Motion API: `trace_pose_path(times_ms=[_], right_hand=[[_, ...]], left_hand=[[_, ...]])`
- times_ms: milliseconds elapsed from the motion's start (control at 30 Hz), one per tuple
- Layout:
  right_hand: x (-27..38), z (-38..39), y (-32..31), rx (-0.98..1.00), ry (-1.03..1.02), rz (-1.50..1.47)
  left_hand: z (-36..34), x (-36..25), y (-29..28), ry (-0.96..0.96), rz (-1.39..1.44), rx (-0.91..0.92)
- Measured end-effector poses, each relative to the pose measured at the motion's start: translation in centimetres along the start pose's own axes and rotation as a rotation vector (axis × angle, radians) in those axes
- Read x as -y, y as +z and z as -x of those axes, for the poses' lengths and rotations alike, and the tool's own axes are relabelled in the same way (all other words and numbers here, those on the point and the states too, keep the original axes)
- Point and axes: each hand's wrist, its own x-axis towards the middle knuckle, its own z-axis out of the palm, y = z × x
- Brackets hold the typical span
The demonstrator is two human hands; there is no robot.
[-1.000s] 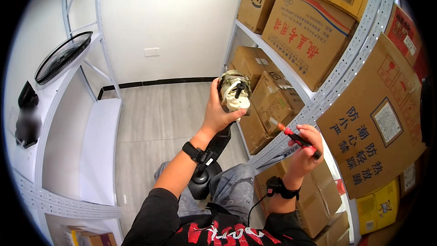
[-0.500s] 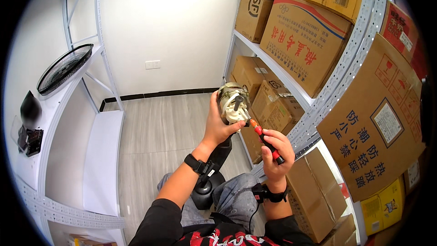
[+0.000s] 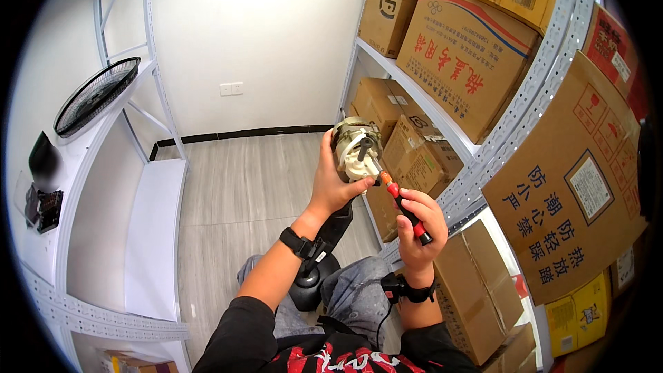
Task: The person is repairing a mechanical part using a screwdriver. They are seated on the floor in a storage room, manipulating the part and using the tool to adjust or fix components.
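Ahead of me stands a fan motor point(image 3: 358, 145) with a cream plastic gear housing and a dark knob, on top of a black fan stand point(image 3: 333, 229) that rises between my knees. My left hand point(image 3: 331, 183) is wrapped round the motor's left side, its thumb reaching across the lower housing. In my right hand point(image 3: 423, 224) is a red and black screwdriver point(image 3: 406, 211), fingers closed on the handle. Its shaft slants up and left to the right side of the housing, close to my left thumb. Whether the tip sits in a screw is too small to tell.
A black fan grille point(image 3: 97, 97) lies on the left shelf point(image 3: 103, 124), beside small dark parts point(image 3: 50, 211). Cardboard boxes point(image 3: 466, 62) fill the rack on the right. A large carton point(image 3: 573, 186) leans close at my right, above another box point(image 3: 476, 290).
The view has shifted slightly. Both hands keep their holds on the motor and the screwdriver, whose tip stays by the housing; no other clear change shows.
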Motion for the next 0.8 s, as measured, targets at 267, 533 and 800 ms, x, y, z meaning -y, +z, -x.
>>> trace_pose_path(times_ms=[267, 533, 800], right_hand=[[0.48, 0.01, -0.43, 0.026, -0.073, 0.04], [0.31, -0.22, -0.14, 0.028, -0.053, 0.059], [0.33, -0.54, 0.14, 0.072, -0.109, 0.112]], left_hand=[[-0.09, -0.14, 0.05, -0.005, -0.003, -0.002], [-0.03, -0.15, 0.03, -0.009, 0.013, -0.003], [-0.03, -0.46, 0.23, -0.024, 0.005, -0.014]])
